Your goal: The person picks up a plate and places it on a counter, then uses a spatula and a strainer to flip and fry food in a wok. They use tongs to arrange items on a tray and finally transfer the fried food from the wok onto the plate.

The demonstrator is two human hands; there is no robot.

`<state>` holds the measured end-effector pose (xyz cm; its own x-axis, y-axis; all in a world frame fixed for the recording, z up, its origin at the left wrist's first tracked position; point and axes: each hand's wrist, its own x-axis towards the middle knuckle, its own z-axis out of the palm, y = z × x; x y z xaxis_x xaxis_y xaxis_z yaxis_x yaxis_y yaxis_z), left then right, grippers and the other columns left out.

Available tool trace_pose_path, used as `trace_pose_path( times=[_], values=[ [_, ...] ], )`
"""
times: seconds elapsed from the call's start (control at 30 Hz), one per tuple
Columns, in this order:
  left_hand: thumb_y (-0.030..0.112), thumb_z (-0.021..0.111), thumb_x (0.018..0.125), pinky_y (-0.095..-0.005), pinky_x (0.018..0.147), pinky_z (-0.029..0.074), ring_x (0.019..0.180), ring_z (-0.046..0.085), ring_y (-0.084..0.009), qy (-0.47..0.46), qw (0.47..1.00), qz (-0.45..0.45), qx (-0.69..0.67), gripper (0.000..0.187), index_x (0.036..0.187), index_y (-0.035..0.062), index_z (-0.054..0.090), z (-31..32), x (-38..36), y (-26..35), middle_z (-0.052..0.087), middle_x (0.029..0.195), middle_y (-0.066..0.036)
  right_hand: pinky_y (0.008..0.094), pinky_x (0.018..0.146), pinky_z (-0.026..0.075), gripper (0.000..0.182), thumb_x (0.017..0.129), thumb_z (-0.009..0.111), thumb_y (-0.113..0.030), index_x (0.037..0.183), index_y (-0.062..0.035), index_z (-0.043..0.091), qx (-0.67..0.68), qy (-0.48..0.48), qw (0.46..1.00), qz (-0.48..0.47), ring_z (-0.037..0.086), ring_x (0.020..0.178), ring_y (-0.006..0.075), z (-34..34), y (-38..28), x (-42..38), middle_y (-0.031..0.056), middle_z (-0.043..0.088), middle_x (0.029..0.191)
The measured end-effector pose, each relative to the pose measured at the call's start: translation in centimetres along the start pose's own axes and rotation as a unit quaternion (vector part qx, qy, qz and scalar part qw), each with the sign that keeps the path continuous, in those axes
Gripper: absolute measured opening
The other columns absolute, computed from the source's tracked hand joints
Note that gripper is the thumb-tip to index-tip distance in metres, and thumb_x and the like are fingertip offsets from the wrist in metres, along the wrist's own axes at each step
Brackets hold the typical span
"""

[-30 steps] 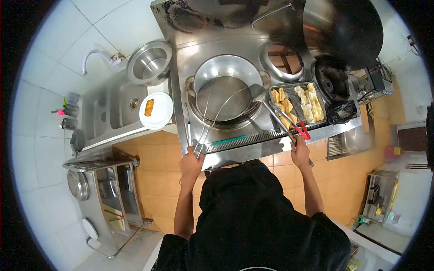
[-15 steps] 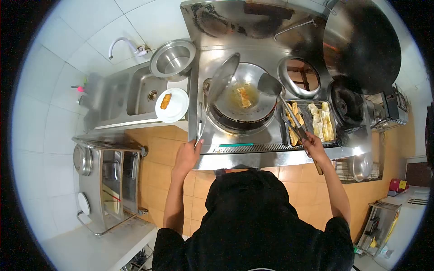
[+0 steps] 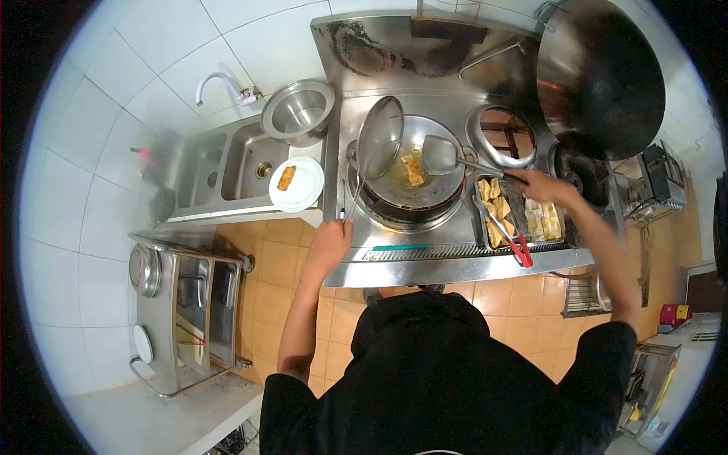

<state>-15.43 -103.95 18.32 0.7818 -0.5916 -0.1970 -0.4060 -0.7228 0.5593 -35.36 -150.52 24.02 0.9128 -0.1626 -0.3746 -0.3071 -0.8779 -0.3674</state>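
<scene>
My left hand is closed round the handle of a round mesh strainer, which is tilted over the left side of the wok. In the wok a golden piece of food sits in bubbling oil. My right hand grips the end of a wok spatula. Its blade is over the wok's right side, just right of the food. Below my right hand stands a metal tray with folded, pale-yellow pieces on both sides. Red-handled tongs rest across the tray's front edge.
Left of the stove, a white plate carries one browned piece. A metal pot stands behind it by the sink. A large dark wok leans at the back right. A green strip lies along the front grate.
My right hand has moved up and right with the spatula, whose handle now lies flatter and whose blade has shifted left and slightly down. The strainer tilts more open towards the camera.
</scene>
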Motion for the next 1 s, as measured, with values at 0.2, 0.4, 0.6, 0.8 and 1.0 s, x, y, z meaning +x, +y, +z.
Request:
trace_pose_path(
  times=[0.2,0.4,0.6,0.8,1.0],
  values=[
    [0.029,0.044,0.097,-0.0534,0.079,0.052,0.081,0.064,-0.0490,0.027,0.996,0.054,0.060,0.047,0.082,-0.0090,0.068,0.4,2.0,1.2,0.065,0.081,-0.033,0.0381,0.074,0.051,0.055,0.094,0.048,-0.017,0.148,-0.0161,0.041,-0.131,-0.178,0.974,0.044,0.062,0.083,0.0228,-9.1,-7.4,3.1,0.0157,0.065,0.097],
    [0.026,0.047,0.096,-0.0510,0.077,0.054,0.080,0.067,-0.0454,0.027,0.991,0.087,0.099,0.042,0.081,-0.0057,0.070,1.7,3.3,1.1,0.066,0.082,-0.030,0.0327,0.047,0.044,0.034,0.089,0.050,-0.018,0.122,-0.0144,0.057,-0.106,-0.283,0.943,0.138,0.049,0.050,0.0150,-11.8,-11.1,8.2,0.0009,0.051,0.062],
    [0.025,0.048,0.096,-0.0492,0.074,0.055,0.079,0.069,-0.0420,0.044,0.987,0.093,0.120,0.039,0.079,-0.0023,0.071,1.7,3.5,1.0,0.068,0.081,-0.027,0.0330,0.050,0.043,0.030,0.095,0.048,-0.035,0.079,-0.0108,0.053,-0.127,-0.372,0.879,0.268,0.046,0.050,0.0155,-11.4,-10.3,13.4,-0.0004,0.046,0.058],
    [0.025,0.047,0.096,-0.0509,0.070,0.055,0.075,0.068,-0.0439,0.052,0.985,0.115,0.119,0.041,0.077,-0.0036,0.069,1.8,3.9,0.8,0.067,0.079,-0.028,0.0293,0.050,0.038,0.041,0.094,0.047,-0.044,0.068,-0.0137,0.049,-0.108,-0.455,0.813,0.347,0.039,0.048,0.0134,-11.1,-9.4,14.7,-0.0034,0.039,0.054],
    [0.025,0.045,0.096,-0.0499,0.069,0.056,0.074,0.068,-0.0430,0.052,0.980,0.134,0.135,0.042,0.076,-0.0029,0.069,1.2,3.7,1.3,0.067,0.077,-0.027,0.0253,0.043,0.034,0.032,0.095,0.047,-0.038,0.076,-0.0136,0.055,0.022,-0.378,0.860,0.343,0.036,0.047,0.0085,-7.3,-8.7,10.9,-0.0041,0.040,0.057]
  ],
)
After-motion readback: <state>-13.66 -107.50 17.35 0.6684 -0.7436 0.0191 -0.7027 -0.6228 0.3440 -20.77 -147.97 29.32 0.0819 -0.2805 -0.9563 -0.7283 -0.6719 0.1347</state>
